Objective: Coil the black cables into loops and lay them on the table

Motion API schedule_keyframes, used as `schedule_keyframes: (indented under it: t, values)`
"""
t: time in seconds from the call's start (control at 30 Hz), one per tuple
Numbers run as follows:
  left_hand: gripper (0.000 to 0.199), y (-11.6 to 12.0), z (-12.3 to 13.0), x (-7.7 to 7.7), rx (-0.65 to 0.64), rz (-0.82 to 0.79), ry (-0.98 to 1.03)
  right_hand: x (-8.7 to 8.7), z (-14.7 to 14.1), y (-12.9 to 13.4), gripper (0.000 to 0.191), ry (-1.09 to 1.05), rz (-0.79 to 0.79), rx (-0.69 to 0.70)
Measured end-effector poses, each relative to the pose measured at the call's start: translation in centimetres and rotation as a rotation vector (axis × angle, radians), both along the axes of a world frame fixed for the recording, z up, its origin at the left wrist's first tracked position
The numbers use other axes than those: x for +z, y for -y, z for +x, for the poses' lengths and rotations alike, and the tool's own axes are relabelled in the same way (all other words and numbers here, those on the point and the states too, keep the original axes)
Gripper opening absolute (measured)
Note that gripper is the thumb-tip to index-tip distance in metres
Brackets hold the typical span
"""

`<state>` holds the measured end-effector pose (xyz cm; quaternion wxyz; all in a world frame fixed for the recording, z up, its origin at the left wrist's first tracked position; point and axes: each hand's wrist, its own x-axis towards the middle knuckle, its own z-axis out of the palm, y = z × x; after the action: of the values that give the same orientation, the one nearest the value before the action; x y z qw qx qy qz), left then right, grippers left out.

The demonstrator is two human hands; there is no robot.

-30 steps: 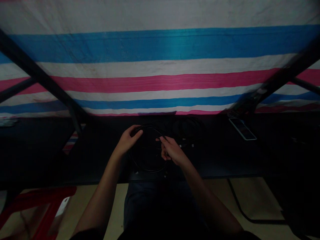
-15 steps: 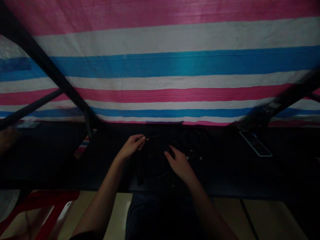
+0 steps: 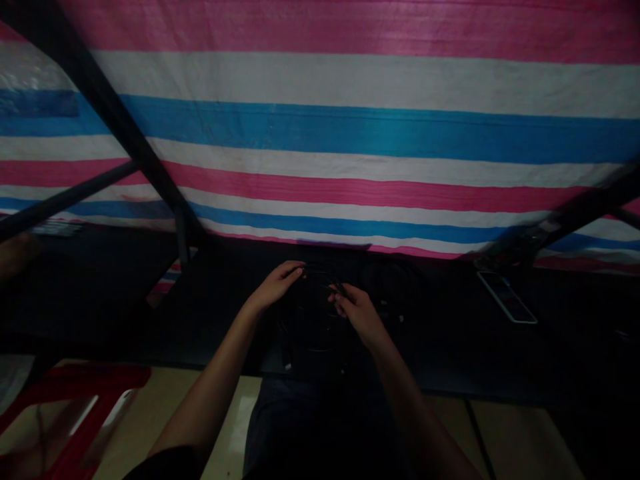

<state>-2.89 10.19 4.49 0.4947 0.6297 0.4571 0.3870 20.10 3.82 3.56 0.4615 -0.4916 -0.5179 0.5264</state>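
A thin black cable (image 3: 323,270) runs in a loop between my two hands, hard to make out against the dark tabletop. At the upper left of the loop, my left hand (image 3: 281,283) pinches it between thumb and fingers. On the other side my right hand (image 3: 357,311) has its fingers curled closed around the cable. More black cable lies below the hands, with a pale connector end (image 3: 287,365) near the table's front edge. Just right of my right hand lies another coiled black cable (image 3: 393,280), with small light plugs (image 3: 401,319) beside it.
A phone with a pale rim (image 3: 506,297) lies on the black table (image 3: 460,353) to the right. Slanting dark metal bars (image 3: 113,103) stand at both sides before a striped plastic sheet (image 3: 350,127). Another person's hand (image 3: 19,257) is at far left, above a red stool (image 3: 75,387).
My right hand, its fingers apart before, has closed on the cable. My left hand has shifted slightly right and up along with the loop. The view has tilted a little.
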Motion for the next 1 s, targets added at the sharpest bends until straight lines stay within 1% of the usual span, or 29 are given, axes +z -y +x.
schedule_keyframes:
  t: [0.07,0.17,0.23,0.27,0.33,0.37,0.43,0.47,0.5,0.53,0.57,0.63,0.67,0.73,0.8,0.83,0.9,0.97,1.0]
  values:
    - [0.029,0.0,0.0,0.1,-0.049,-0.008,-0.024,0.2,-0.3,-0.2,0.03,-0.025,-0.004,0.001]
    - [0.03,0.0,-0.3,0.3,-0.155,-0.13,0.023,0.5,-0.3,-0.3,0.029,-0.05,-0.006,0.008]
    - [0.029,0.1,-0.5,0.4,-0.211,-0.2,0.055,0.9,0.1,0.1,0.028,-0.029,-0.013,0.029]
    - [0.028,0.2,-0.6,0.5,-0.225,-0.221,0.064,1.2,0.4,0.4,0.028,0.02,-0.011,0.045]
    - [0.028,0.3,-0.6,0.7,-0.229,-0.251,0.075,2.3,1.3,1.6,0.027,0.215,0.032,0.025]
    - [0.028,0.4,-0.6,0.8,-0.225,-0.274,0.085,3.0,1.8,2.2,0.028,0.343,0.074,-0.024]
    - [0.028,0.5,-0.4,1.2,-0.22,-0.322,0.106,4.6,2.6,3.3,0.031,0.566,0.185,-0.18]
    - [0.028,0.6,-0.2,1.4,-0.223,-0.341,0.116,5.4,2.8,3.5,0.033,0.641,0.245,-0.247]
    - [0.028,0.8,0.0,1.7,-0.235,-0.358,0.127,6.1,2.7,3.6,0.034,0.694,0.312,-0.275]
    - [0.027,0.9,0.3,2.0,-0.255,-0.373,0.137,6.6,2.5,3.4,0.033,0.732,0.39,-0.255]
    - [0.027,1.1,0.5,2.3,-0.281,-0.389,0.146,6.9,2.1,3.0,0.031,0.764,0.474,-0.193]
    - [0.026,1.5,1.0,3.0,-0.339,-0.419,0.157,6.9,1.0,1.8,0.023,0.814,0.621,-0.019]
    - [0.026,1.7,1.3,3.3,-0.362,-0.427,0.153,6.8,0.4,1.1,0.018,0.829,0.668,0.057]
    - [0.025,2.1,1.5,3.5,-0.379,-0.417,0.141,6.4,-0.4,0.2,0.011,0.801,0.702,0.147]
    - [0.023,2.3,1.4,3.4,-0.361,-0.393,0.137,6.4,-0.5,-0.3,0.012,0.7,0.689,0.134]
    - [0.021,2.4,1.2,3.1,-0.346,-0.379,0.14,6.6,-0.1,-0.3,0.012,0.64,0.679,0.098]
    - [0.02,2.6,0.3,2.5,-0.319,-0.366,0.148,7.2,1.3,-0.3,0.008,0.54,0.65,-0.029]
    - [0.019,3.1,-1.0,1.9,-0.289,-0.389,0.159,7.7,3.0,-0.1,0.004,0.452,0.596,-0.157]
    - [0.02,3.5,-1.7,1.7,-0.263,-0.416,0.171,7.8,3.9,-0.1,0.005,0.388,0.558,-0.2]
